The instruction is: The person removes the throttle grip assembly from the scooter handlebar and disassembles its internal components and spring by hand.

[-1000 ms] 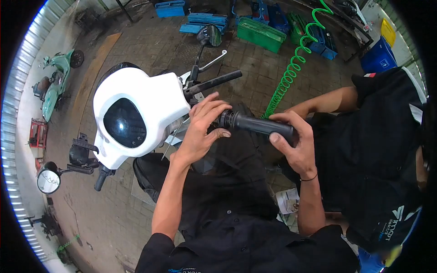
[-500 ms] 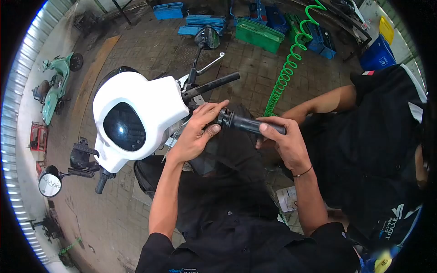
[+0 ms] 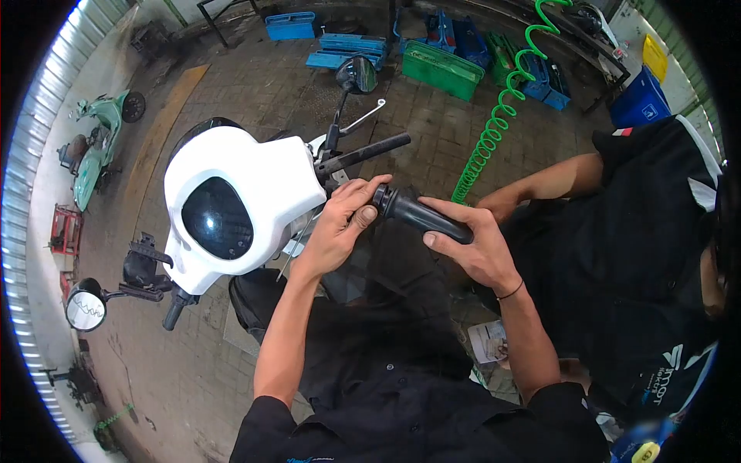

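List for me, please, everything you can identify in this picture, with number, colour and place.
Grip: 1, black, centre
White scooter front: 1, white, left of centre
Display panel: 1, dark, on that front
Mirrors: 2, black-backed, lower left and upper centre
Lever: 1, silver, upper centre
Coiled hose: 1, green, upper right
Toolboxes: several, blue and green, top
Bin: 1, blue, top right
Second scooter: 1, mint green, far left
Co-worker: 1, black shirt, right
Left hand: 1, bare, on grip's ringed end
Right hand: 1, bare, around grip's other end
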`<state>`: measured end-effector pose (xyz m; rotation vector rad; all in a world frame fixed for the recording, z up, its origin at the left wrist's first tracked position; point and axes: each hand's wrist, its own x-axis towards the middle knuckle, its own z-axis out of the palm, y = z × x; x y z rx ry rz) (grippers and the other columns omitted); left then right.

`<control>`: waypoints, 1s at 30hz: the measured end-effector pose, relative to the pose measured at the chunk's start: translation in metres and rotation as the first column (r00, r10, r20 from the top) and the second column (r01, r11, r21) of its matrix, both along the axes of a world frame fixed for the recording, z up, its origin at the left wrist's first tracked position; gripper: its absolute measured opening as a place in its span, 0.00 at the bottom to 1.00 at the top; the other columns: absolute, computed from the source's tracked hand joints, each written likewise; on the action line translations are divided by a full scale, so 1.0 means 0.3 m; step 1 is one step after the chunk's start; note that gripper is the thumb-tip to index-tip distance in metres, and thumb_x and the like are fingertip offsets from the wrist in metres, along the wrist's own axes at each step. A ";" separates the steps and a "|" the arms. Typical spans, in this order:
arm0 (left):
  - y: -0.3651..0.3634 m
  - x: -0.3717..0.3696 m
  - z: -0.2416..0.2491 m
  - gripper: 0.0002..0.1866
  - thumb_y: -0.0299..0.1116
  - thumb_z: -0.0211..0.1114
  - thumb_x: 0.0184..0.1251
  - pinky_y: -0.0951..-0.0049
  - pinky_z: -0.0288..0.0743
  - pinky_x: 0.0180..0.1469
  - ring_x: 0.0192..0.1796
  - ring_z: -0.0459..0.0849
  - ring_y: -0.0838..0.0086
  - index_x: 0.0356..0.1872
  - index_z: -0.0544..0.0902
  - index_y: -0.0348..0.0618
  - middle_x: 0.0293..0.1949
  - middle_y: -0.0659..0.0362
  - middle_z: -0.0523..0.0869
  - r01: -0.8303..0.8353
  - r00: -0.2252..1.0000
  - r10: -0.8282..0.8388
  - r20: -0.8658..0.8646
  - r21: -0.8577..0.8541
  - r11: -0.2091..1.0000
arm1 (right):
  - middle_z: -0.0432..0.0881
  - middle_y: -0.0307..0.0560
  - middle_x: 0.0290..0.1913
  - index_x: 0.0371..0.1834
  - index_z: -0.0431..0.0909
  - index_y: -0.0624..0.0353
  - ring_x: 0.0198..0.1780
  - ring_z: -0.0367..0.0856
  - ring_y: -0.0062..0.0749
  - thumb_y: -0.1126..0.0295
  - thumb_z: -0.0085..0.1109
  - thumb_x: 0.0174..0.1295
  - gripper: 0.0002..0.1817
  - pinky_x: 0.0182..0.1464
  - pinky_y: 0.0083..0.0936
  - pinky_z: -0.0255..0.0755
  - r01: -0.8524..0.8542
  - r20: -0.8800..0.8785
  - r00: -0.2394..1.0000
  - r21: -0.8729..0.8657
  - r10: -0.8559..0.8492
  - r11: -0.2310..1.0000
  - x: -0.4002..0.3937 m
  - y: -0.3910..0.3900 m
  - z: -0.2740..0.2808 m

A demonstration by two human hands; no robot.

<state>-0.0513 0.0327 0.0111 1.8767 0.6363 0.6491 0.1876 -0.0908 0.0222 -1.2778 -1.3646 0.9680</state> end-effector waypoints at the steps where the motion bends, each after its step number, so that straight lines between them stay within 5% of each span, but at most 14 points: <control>1: 0.003 -0.006 -0.004 0.35 0.55 0.59 0.84 0.57 0.59 0.80 0.71 0.77 0.57 0.77 0.76 0.37 0.73 0.51 0.81 -0.001 1.000 0.001 0.001 0.000 1.000 | 0.88 0.45 0.43 0.71 0.83 0.66 0.31 0.78 0.12 0.68 0.76 0.66 0.30 0.32 0.15 0.71 -0.004 0.004 1.000 -0.002 0.004 1.000 0.005 0.004 0.011; 2: 0.009 -0.018 -0.013 0.35 0.53 0.61 0.83 0.57 0.60 0.80 0.72 0.76 0.57 0.79 0.74 0.37 0.75 0.51 0.79 0.029 0.999 -0.028 -0.029 0.050 0.998 | 0.88 0.45 0.43 0.70 0.83 0.66 0.32 0.79 0.12 0.68 0.76 0.66 0.30 0.33 0.15 0.71 -0.007 0.007 1.000 -0.005 0.007 1.000 0.009 0.009 0.022; 4: 0.013 -0.035 -0.016 0.36 0.52 0.63 0.82 0.57 0.61 0.81 0.74 0.75 0.57 0.81 0.72 0.37 0.77 0.50 0.77 0.058 0.997 -0.053 -0.061 0.094 0.994 | 0.88 0.48 0.44 0.71 0.82 0.65 0.33 0.80 0.13 0.66 0.75 0.68 0.29 0.33 0.16 0.72 -0.092 -0.164 0.986 -0.317 0.041 0.944 0.018 0.002 0.067; 8: 0.017 -0.033 0.037 0.37 0.46 0.67 0.78 0.56 0.62 0.81 0.76 0.74 0.58 0.83 0.70 0.43 0.79 0.52 0.75 0.095 0.994 -0.096 -0.053 -0.034 0.995 | 0.88 0.51 0.43 0.75 0.77 0.64 0.31 0.79 0.16 0.63 0.72 0.72 0.31 0.31 0.18 0.72 -0.175 -0.283 0.955 -0.294 0.089 0.939 0.028 0.017 0.062; 10: 0.014 -0.028 0.048 0.36 0.44 0.68 0.78 0.56 0.62 0.81 0.76 0.74 0.59 0.82 0.71 0.44 0.77 0.53 0.77 0.084 0.995 -0.087 -0.037 -0.074 0.994 | 0.86 0.49 0.42 0.79 0.71 0.63 0.28 0.77 0.18 0.61 0.68 0.76 0.32 0.27 0.19 0.69 -0.370 -0.679 0.734 -0.362 0.030 0.855 0.052 0.021 0.078; 11: 0.018 -0.028 0.044 0.35 0.44 0.69 0.78 0.56 0.63 0.80 0.75 0.75 0.59 0.81 0.73 0.45 0.76 0.53 0.79 0.090 0.994 -0.092 -0.053 -0.040 0.995 | 0.85 0.48 0.42 0.80 0.68 0.63 0.26 0.73 0.16 0.62 0.66 0.77 0.33 0.25 0.18 0.65 -0.432 -0.711 0.701 -0.355 0.062 0.829 0.077 0.032 0.066; 17: 0.018 0.005 0.018 0.30 0.43 0.70 0.77 0.58 0.68 0.75 0.69 0.80 0.58 0.75 0.78 0.42 0.65 0.52 0.86 0.038 0.999 -0.039 0.009 0.090 0.995 | 0.82 0.49 0.40 0.81 0.68 0.66 0.22 0.68 0.10 0.66 0.67 0.75 0.35 0.21 0.10 0.56 -0.397 -0.704 0.708 -0.340 0.049 0.853 0.056 0.040 0.023; 21: 0.023 0.007 0.005 0.30 0.45 0.70 0.76 0.60 0.73 0.69 0.62 0.84 0.57 0.71 0.80 0.37 0.60 0.50 0.88 0.005 1.000 -0.008 0.012 0.227 0.974 | 0.81 0.40 0.37 0.80 0.73 0.63 0.24 0.68 0.12 0.68 0.70 0.71 0.34 0.23 0.16 0.58 -0.376 -0.662 0.747 -0.344 0.062 0.860 0.044 0.033 0.040; 23: 0.027 0.001 0.011 0.30 0.46 0.69 0.77 0.61 0.74 0.68 0.61 0.85 0.58 0.71 0.80 0.36 0.58 0.50 0.88 0.015 1.000 -0.015 0.000 0.205 0.979 | 0.80 0.38 0.36 0.79 0.76 0.62 0.25 0.67 0.11 0.69 0.70 0.69 0.34 0.25 0.17 0.59 -0.285 -0.486 0.870 -0.349 0.088 0.893 0.026 0.028 0.055; 30: 0.041 -0.003 -0.001 0.31 0.51 0.69 0.78 0.65 0.77 0.60 0.52 0.85 0.65 0.68 0.82 0.33 0.51 0.52 0.88 -0.008 0.999 0.002 0.042 0.128 0.992 | 0.88 0.41 0.42 0.76 0.78 0.63 0.34 0.79 0.20 0.74 0.69 0.64 0.34 0.38 0.22 0.74 -0.186 -0.060 0.982 -0.227 0.177 0.956 0.006 0.054 0.076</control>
